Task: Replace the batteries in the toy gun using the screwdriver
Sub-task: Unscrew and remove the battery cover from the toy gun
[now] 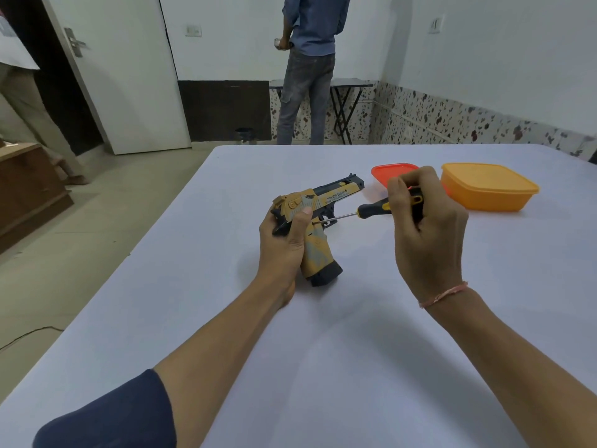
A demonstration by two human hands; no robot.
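A yellow and black toy gun (326, 202) stands on its grip base on the white table (323, 350), barrel pointing away to the right. My left hand (284, 244) grips its rear and handle, thumb lying on the side. My right hand (423, 234) holds the black and yellow handle of a screwdriver (371, 211). The thin metal shaft runs left and its tip sits at a small hole in the gun's side, just above the grip.
An orange plastic container (487, 187) sits at the right back of the table, with a red lid (387, 172) lying beside it behind my right hand. A person (307, 69) stands beyond the table near a folding table. A white door (122, 72) is at the left.
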